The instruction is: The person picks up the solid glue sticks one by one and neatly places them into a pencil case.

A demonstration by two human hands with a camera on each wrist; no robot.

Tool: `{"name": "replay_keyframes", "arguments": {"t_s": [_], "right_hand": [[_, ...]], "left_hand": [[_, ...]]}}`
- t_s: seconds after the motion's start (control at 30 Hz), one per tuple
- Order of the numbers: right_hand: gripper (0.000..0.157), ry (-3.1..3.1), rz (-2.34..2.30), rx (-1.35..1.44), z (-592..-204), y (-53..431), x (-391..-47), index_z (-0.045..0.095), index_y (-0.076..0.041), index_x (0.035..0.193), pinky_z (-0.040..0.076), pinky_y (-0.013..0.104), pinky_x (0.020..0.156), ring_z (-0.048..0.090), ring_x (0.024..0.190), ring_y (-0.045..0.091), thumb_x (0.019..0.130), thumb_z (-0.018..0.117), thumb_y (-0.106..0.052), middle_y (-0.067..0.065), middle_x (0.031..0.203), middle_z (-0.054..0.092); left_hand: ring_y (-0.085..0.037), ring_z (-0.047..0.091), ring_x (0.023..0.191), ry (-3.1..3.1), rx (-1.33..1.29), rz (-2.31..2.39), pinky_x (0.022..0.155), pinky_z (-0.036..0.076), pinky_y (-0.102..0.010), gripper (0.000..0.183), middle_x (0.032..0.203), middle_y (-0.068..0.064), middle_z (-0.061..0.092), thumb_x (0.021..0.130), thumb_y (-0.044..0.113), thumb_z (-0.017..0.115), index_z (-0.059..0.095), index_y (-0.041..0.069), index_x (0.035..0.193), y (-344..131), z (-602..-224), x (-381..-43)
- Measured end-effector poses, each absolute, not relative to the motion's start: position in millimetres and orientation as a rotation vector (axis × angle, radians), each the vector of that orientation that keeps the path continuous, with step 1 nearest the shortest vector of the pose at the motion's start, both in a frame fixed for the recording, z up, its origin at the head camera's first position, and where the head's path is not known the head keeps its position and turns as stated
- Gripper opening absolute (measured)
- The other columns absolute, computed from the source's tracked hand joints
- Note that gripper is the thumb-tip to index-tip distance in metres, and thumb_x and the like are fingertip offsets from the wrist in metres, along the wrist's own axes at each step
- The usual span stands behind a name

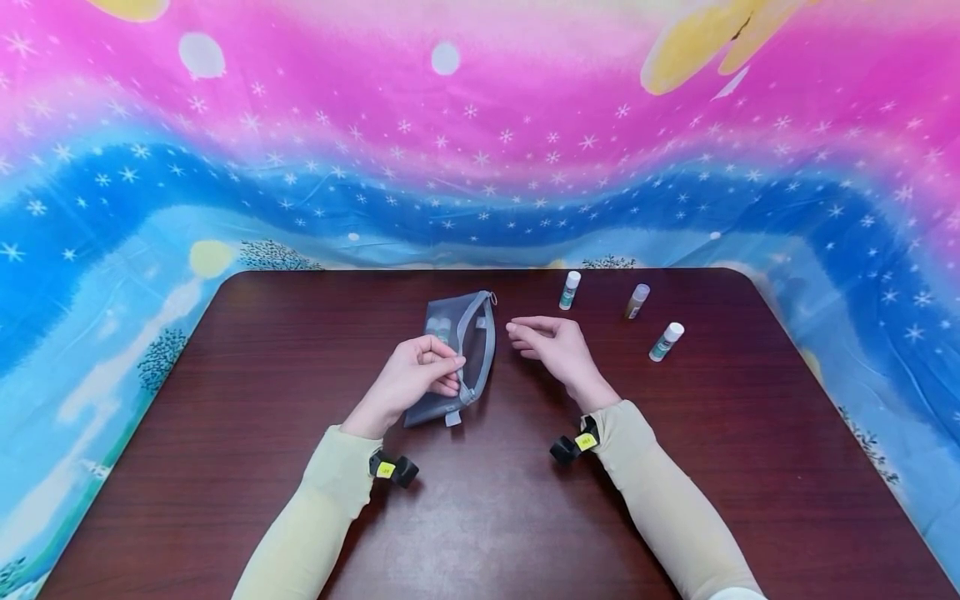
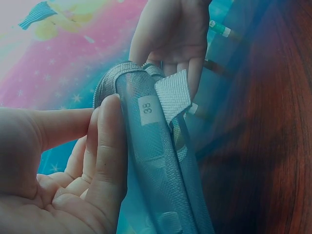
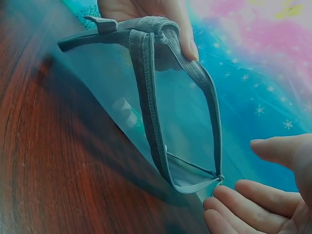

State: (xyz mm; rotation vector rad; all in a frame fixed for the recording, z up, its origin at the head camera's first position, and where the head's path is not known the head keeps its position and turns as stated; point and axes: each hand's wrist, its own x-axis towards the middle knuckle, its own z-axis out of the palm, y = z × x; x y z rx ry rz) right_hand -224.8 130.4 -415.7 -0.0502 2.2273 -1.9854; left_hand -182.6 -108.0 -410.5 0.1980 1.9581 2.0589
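A grey mesh zipper pouch [image 1: 429, 410] stands on the table with its zipped mouth spread apart, facing right. My left hand [image 1: 417, 372] pinches the near side of its zipper edge between thumb and fingers. Through the mesh, white-capped glue sticks [image 1: 441, 327] show inside; their number cannot be made out. To the right of the mouth, my right hand [image 1: 557, 347] hovers with nothing in it, thumb apart from the loosely bent fingers, as the right wrist view shows. Beyond it stand a glue stick [image 1: 570, 291], a second glue stick [image 1: 637, 302] with a translucent cap, and a third glue stick [image 1: 666, 342].
The dark wooden table [image 1: 225, 467] has rounded far corners. A bright printed cloth [image 1: 480, 192] hangs behind it and along both sides. Black wrist cameras are strapped at both sleeves. A small white tag [image 1: 453, 418] sticks out from the pouch's near end.
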Motion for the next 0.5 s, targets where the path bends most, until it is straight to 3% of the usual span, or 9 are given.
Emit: {"name": "replay_keyframes", "arguments": {"t_s": [0.27, 0.5], "right_hand": [[0.041, 2.26, -1.972, -0.021, -414.4, 135.3, -223.3, 0.067, -0.006, 0.113, 0.052, 0.036, 0.085, 0.061, 0.102, 0.033, 0.083, 0.072, -0.033, 0.008, 0.11, 0.065], [0.048, 2.314, -1.914, -0.012, -410.9, 141.2, -220.7, 0.065, -0.007, 0.117, 0.051, 0.033, 0.085, 0.062, 0.102, 0.027, 0.082, 0.072, -0.039, 0.005, 0.112, 0.064]], "left_hand": [[-0.021, 0.064, 0.063, 1.964, 0.203, 2.046, 0.066, 0.057, -0.039, 0.023, 0.084, -0.024, 0.065, 0.086, 0.005, 0.067, 0.055, -0.009, 0.099, -108.3, -410.6, -182.8], [-0.022, 0.064, 0.064, 1.965, 0.205, 2.042, 0.066, 0.057, -0.039, 0.02, 0.088, -0.031, 0.062, 0.087, 0.004, 0.066, 0.056, -0.008, 0.098, -108.3, -410.3, -182.4]]}}
